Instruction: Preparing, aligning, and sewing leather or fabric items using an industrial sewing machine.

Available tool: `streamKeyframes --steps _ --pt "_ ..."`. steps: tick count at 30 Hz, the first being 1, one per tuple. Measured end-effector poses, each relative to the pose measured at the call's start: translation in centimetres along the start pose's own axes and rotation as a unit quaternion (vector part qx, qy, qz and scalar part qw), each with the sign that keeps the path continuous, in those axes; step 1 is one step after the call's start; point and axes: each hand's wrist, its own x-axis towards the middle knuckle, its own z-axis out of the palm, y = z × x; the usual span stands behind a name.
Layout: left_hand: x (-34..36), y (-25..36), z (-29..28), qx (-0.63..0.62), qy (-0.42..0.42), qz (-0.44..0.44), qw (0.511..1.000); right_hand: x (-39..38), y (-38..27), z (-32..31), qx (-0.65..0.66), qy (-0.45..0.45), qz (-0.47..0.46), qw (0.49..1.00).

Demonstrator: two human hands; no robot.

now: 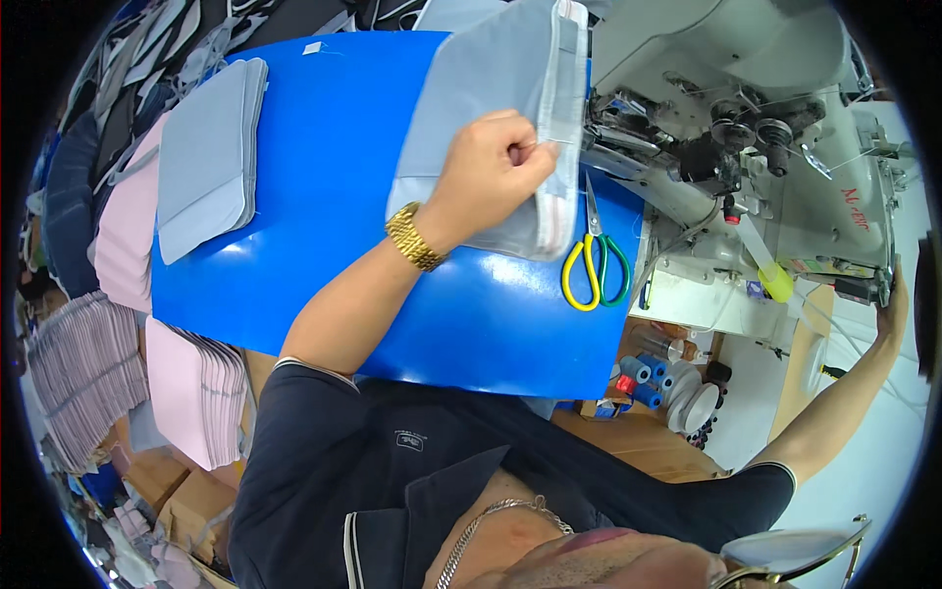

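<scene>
My left hand (498, 162), with a gold watch (414, 237) on its wrist, is closed over a grey fabric panel (451, 103). Its thumb and curled finger meet at the panel's pale, stitched edge strip (556, 201). The panel lies on a blue work surface (334, 128), beside the sewing machine's needle area. At the far right, my right hand (891, 306) reaches up against the end of the sewing machine (819, 187). Its visible fingers are stretched out along the machine; the rest are partly hidden. Scissors (595, 260) with one yellow and one green handle lie right of the panel.
A stack of grey panels (211, 157) sits on the blue surface's left side. Pink panels (196, 393) and more bundles (83, 368) are stacked at lower left. Dark fabric pieces (74, 191) heap along the left edge. Thread spools (648, 378) stand below the machine, near a yellow-tipped tool (775, 282).
</scene>
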Motion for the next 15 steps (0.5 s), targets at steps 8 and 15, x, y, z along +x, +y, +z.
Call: streamKeyframes --steps 8,15 --pt "1.1 -8.4 0.4 0.213 0.014 0.027 0.977 2.5 1.1 -2.0 0.013 -0.056 0.031 0.998" --pt "-3.0 -3.5 0.5 0.37 -0.379 0.044 0.847 -10.3 4.6 6.6 -0.014 0.212 -0.197 0.957"
